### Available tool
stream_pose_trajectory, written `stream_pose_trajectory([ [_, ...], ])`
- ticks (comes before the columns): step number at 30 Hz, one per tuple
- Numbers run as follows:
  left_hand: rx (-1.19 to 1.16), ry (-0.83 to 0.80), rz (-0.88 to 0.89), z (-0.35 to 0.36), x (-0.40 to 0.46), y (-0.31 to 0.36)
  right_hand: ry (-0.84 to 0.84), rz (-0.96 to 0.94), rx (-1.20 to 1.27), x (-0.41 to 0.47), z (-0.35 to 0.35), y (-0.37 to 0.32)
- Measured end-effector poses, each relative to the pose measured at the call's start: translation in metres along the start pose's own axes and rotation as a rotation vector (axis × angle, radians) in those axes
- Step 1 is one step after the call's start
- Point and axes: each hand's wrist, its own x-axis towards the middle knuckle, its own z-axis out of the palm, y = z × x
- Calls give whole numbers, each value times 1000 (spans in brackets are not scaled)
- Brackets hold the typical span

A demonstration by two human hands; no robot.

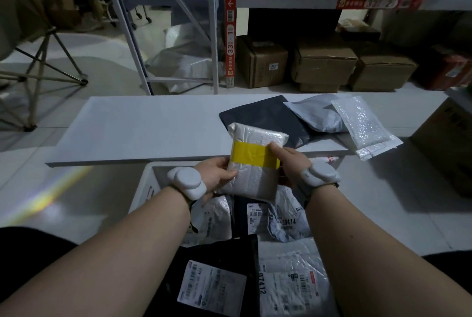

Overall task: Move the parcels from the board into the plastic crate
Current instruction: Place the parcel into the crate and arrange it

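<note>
Held up over the near edge of the board (143,127) and above the plastic crate (145,183): a white bubble parcel (255,160) with a band of yellow tape (251,154) across its middle. Gripped on both sides: left hand (219,176) curled round its left edge with the thumb on top, right hand (291,166) clasping the right edge, thumb pressed on the yellow tape. White sensor pods strapped to both wrists.

Still lying on the board, toward its right end: a flat black parcel (268,117), partly under a grey plastic bag parcel (314,117), and just beside that a clear bubble-wrap envelope (365,127) hanging over the board's near right corner.

Already in the crate, beneath the forearms: several parcels with printed labels, among them a black bag (219,260) with a white label, a white bag (291,281) marked 07412, and a grey one (288,222) marked 30414.

Behind the board: metal shelving (229,35) with brown cardboard boxes (324,63) on the floor level and more parcels on the shelf above. At far left, a folding chair (38,56).
</note>
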Motion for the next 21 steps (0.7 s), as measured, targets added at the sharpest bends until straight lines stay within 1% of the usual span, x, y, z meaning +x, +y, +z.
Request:
stream_pose_trajectory([
  [6,14,24,-3,-5,-24,-9,0,37,12,-25,9,16],
  [11,116,79,10,-8,-32,-22,-19,96,55,-45,13,31],
  [15,227,29,-1,-9,-39,-38,-23,114,-28,-60,20,46],
  [18,323,24,-7,-12,-46,-48,-40,121,-70,-67,28,58],
  [21,311,-3,-42,-16,-49,-55,-40,108,-138,-72,32,66],
])
